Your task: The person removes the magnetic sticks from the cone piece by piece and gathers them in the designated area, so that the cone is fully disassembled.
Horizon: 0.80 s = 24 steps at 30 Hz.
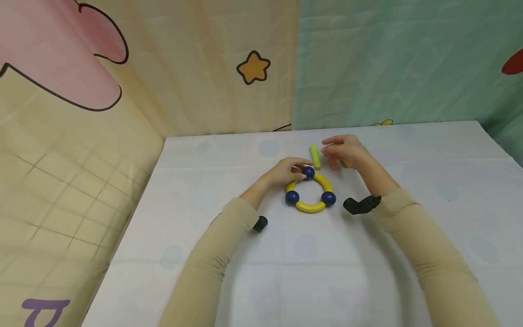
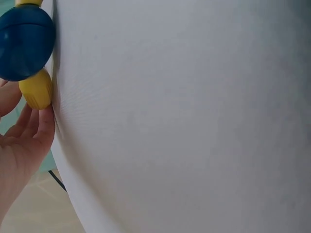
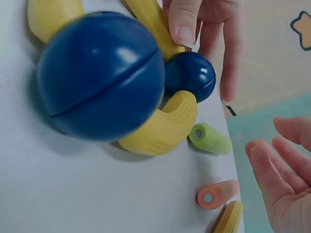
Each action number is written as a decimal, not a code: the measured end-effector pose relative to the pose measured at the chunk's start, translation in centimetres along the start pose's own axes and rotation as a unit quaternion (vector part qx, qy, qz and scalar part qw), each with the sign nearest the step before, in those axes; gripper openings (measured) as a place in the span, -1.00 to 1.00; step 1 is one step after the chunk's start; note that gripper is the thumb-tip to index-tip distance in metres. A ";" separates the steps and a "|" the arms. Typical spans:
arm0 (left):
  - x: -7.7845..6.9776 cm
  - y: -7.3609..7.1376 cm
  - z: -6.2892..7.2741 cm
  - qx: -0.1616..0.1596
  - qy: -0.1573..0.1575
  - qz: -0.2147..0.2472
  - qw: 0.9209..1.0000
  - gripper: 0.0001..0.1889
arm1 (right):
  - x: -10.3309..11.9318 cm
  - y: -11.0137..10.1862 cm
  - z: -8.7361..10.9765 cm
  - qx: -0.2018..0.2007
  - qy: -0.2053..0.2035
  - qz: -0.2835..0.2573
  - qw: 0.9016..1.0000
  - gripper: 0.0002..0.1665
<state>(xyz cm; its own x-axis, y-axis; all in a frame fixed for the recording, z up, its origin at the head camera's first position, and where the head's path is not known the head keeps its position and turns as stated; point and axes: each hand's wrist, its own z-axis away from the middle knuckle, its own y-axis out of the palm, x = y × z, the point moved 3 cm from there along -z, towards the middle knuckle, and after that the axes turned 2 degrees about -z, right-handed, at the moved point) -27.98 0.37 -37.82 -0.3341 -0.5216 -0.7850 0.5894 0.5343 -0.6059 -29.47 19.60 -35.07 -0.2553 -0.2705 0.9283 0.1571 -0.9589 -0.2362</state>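
Note:
A ring of yellow curved bars (image 1: 310, 207) and three blue balls lies on the white table. My left hand (image 1: 283, 171) pinches the ring's upper-left yellow curved bar (image 2: 36, 90) between thumb and fingers, close to the far blue ball (image 1: 308, 172). In the right wrist view, the left thumb is right beside that ball (image 3: 190, 77). My right hand (image 1: 347, 150) is held over the far side of the table, fingers apart and nothing in them. Below its fingers lies an orange stick (image 1: 333, 162), with a light green stick (image 1: 315, 156) to the left.
A yellow stick (image 3: 228, 218) lies beside the orange one, partly covered by my right hand in the head view. A bit of green (image 1: 366, 150) shows behind the right wrist. Printed curtains (image 1: 204, 91) hang behind the table (image 1: 286, 281). Dark wrist cameras (image 1: 361, 205) stick out from both sleeves.

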 end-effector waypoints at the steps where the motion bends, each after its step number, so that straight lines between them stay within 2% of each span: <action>1: 0.0 0.0 0.0 0.001 0.000 -0.001 1.000 -0.54 | 0.0 0.0 0.2 0.003 -0.003 0.007 1.000 -0.43; 8: -0.2 -1.0 1.3 -0.004 -0.003 -0.017 1.000 -0.53 | 0.1 0.3 2.1 0.032 -0.008 0.052 0.998 -0.41; 14: -0.5 -1.3 3.5 0.026 0.009 -0.076 0.997 -0.54 | -0.2 0.6 4.4 0.081 -0.042 0.035 0.995 -0.37; 20: -0.8 -1.1 5.6 0.040 0.035 -0.111 0.992 -0.52 | -0.8 1.9 6.6 0.133 -0.117 0.071 0.982 -0.50; 24: -0.9 -0.7 6.6 0.041 0.053 -0.136 0.988 -0.52 | -1.6 3.2 7.5 0.149 -0.159 0.116 0.969 -0.56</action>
<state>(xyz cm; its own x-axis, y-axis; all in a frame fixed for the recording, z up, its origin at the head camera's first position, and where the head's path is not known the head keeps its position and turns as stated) -23.27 -3.88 -35.80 -0.5606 -0.5638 -0.6066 0.5231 0.3269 -0.7871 -21.40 17.60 -35.11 0.1187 -0.3906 0.9129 0.4551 -0.7957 -0.3996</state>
